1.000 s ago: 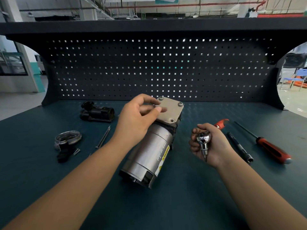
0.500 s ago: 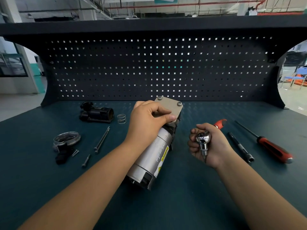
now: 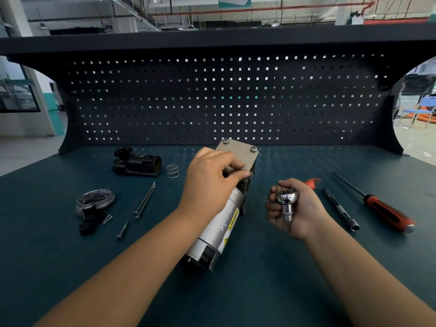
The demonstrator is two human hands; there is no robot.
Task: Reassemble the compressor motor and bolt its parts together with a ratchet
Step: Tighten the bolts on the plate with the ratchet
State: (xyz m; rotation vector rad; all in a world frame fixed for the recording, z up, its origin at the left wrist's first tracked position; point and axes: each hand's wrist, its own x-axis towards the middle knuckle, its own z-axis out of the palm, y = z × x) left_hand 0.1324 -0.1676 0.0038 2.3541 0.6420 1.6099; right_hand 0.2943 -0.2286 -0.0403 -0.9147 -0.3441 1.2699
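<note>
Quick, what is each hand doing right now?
Left hand: grips the compressor motor just below its end plate.
Right hand: holds the ratchet.

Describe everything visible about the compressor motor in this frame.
The compressor motor is a silvery metal cylinder with a yellow warning label and a tan square plate showing two bolt heads. It lies on its side on the bench, slanted, plate end farthest away. The left hand grips that end; the right hand, holding the ratchet, is apart.
</note>
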